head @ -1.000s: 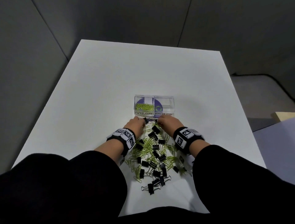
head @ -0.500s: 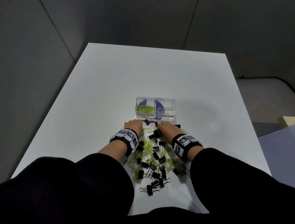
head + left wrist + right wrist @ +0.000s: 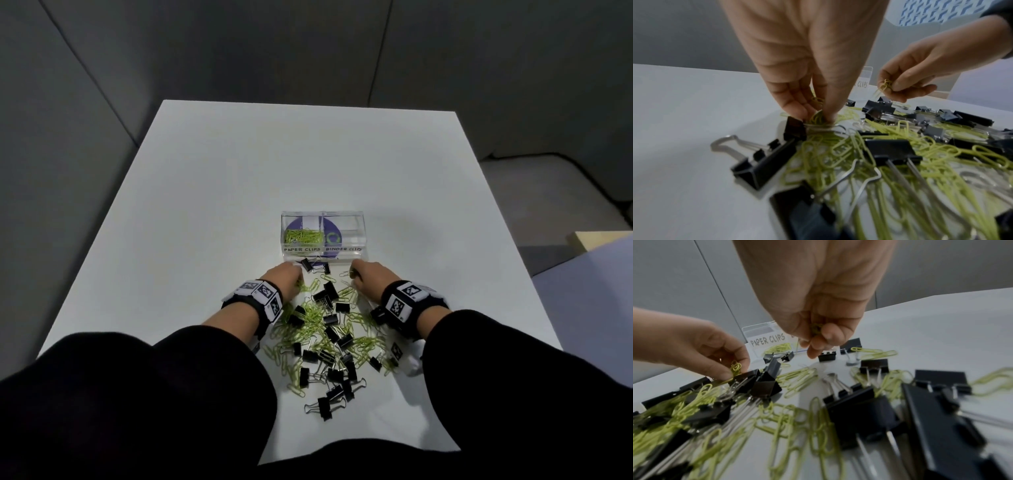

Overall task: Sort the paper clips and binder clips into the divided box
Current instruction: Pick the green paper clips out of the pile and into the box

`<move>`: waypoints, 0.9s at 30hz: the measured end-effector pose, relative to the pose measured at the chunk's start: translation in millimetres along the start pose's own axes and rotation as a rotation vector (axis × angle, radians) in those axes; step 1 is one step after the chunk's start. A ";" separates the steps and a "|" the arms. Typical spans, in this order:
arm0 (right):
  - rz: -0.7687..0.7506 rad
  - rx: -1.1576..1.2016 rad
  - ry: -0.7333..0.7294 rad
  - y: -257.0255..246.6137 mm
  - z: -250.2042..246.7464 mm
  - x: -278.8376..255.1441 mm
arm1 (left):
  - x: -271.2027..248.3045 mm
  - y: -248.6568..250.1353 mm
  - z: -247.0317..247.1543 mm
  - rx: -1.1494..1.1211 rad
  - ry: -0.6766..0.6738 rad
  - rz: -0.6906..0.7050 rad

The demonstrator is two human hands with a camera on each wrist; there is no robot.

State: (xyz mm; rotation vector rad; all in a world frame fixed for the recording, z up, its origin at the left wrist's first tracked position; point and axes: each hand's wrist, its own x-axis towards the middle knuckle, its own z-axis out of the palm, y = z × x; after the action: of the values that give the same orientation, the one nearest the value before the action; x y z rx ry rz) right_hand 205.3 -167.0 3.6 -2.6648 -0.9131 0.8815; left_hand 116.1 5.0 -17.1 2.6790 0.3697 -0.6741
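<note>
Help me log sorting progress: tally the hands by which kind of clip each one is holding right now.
Holding green paper clips: 2, the left hand and the right hand
Holding black binder clips: 0
Total: 2 hands

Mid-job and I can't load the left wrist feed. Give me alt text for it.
The left hand pinches green paper clips out of the mixed pile of paper clips and black binder clips on the white table. Behind it, the right hand holds a few green clips.
</note>
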 end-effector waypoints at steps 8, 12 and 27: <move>-0.031 0.110 0.042 3.8 -7.3 0.4 | 0.0 -4.7 -11.7 -0.158 0.042 -0.020; -0.014 0.026 0.027 2.0 -7.8 5.3 | 0.0 -5.5 -16.3 -0.163 -0.003 -0.031; -0.158 -0.190 -0.208 9.6 -10.1 -0.9 | 0.2 -5.8 -9.8 -0.101 -0.019 -0.003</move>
State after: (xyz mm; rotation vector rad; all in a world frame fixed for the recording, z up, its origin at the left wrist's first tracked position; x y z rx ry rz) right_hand 215.4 -175.0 8.8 -2.6421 -1.2954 1.0986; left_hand 118.3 14.1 -10.7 2.5758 0.3918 -0.6633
